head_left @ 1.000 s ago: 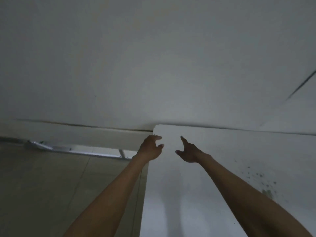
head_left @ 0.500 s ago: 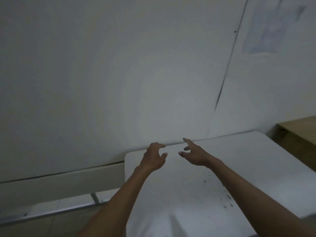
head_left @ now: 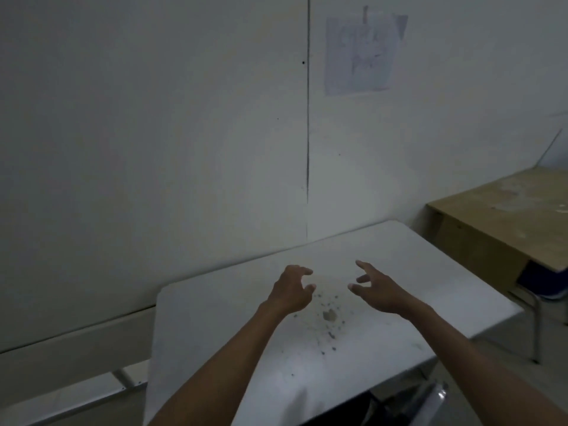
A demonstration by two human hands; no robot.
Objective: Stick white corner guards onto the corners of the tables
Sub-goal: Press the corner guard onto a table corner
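Table [head_left: 215, 318]: white top, rounded corners, dirt specks [head_left: 330, 316] at 6 o'clock of hands. Left hand [head_left: 292, 290] and right hand [head_left: 378, 292] loosely curled, holding nothing.

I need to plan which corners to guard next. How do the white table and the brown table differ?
The white table is pale with rounded far corners; the brown table is tan with a squarer near corner. Both hands hover over the white one; none is near the brown. Dark specks mark the white top, pale smears the brown. Both stand by the wall.

A faded paper sheet [head_left: 364, 53] hangs on the wall [head_left: 153, 133].
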